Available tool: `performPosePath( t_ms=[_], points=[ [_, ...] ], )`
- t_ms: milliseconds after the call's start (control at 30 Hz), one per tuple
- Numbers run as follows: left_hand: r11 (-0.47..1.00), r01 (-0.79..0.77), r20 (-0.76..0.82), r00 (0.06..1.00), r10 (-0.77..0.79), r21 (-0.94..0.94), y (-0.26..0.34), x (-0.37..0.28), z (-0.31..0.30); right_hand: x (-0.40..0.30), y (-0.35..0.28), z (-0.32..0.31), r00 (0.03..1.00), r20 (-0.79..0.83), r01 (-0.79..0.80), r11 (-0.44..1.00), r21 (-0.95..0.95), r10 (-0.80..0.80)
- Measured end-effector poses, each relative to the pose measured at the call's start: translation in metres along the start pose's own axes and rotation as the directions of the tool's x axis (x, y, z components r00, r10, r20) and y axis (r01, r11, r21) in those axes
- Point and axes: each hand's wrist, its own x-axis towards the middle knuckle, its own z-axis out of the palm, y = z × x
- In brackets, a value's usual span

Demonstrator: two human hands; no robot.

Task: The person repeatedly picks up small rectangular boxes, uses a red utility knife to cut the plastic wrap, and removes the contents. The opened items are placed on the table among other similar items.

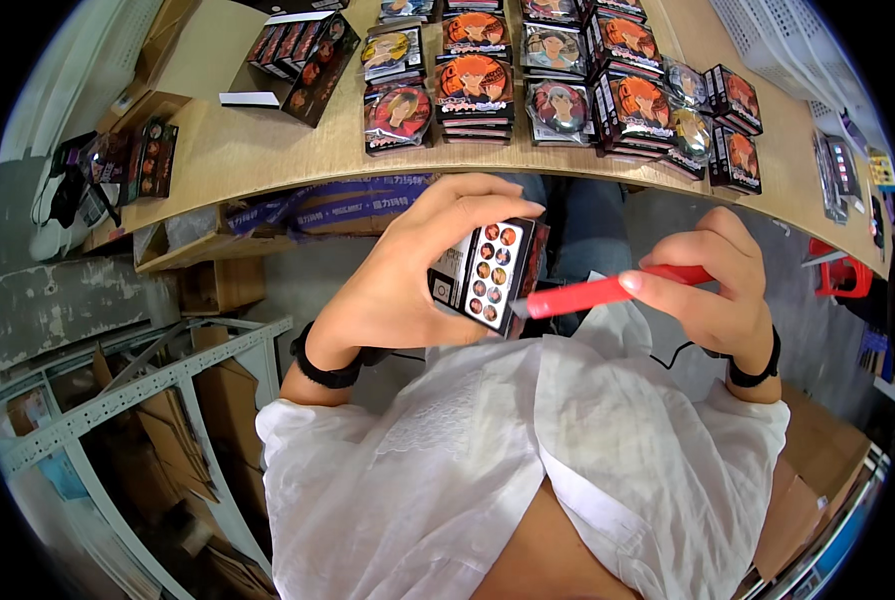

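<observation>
My left hand [417, 262] grips a small black cardboard box [494, 274] above my lap, fingers over its top and thumb under its lower edge. The face turned up shows a white panel with rows of round pictures. My right hand [710, 285] holds a red utility knife [582, 294], its blade tip at the box's right edge; whether it touches cannot be told. Beyond my hands, on the wooden table [267, 161], stand stacked black boxes with orange-haired character art [475, 86] and plastic-wrapped round badges on boxes [398, 116].
An open display carton [308, 67] with small boxes lies at the table's left part. More small boxes [735, 161] stand near its right front edge. White perforated baskets [785, 52] are at the far right. A metal rack [147, 390] with flattened cardboard is at my left.
</observation>
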Motion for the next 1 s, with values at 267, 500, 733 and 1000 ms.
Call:
performPosePath(
  t_ms=[267, 500, 733, 1000],
  points=[
    [0.996, 0.025, 0.068, 0.997, -0.019, -0.089, -0.004, 0.003, -0.005, 0.000, 0.000, -0.005, 0.999, 0.040, 0.010, 1.000, -0.016, -0.009],
    [1.000, 0.008, 0.078, 0.997, -0.007, -0.013, 0.000, 0.005, -0.008, 0.010, 0.016, -0.004, 0.997, 0.058, 0.056, 0.997, 0.055, -0.059],
    [0.999, 0.024, 0.179, 0.984, -0.018, -0.030, -0.006, 0.029, -0.006, 0.000, 0.035, -0.007, 0.999, 0.042, 0.032, 0.998, 0.060, -0.034],
    [0.996, 0.017, 0.201, 0.979, -0.035, 0.090, -0.014, 0.052, 0.005, -0.022, 0.047, -0.006, 0.995, 0.044, -0.086, 0.996, -0.027, 0.087]
  ],
)
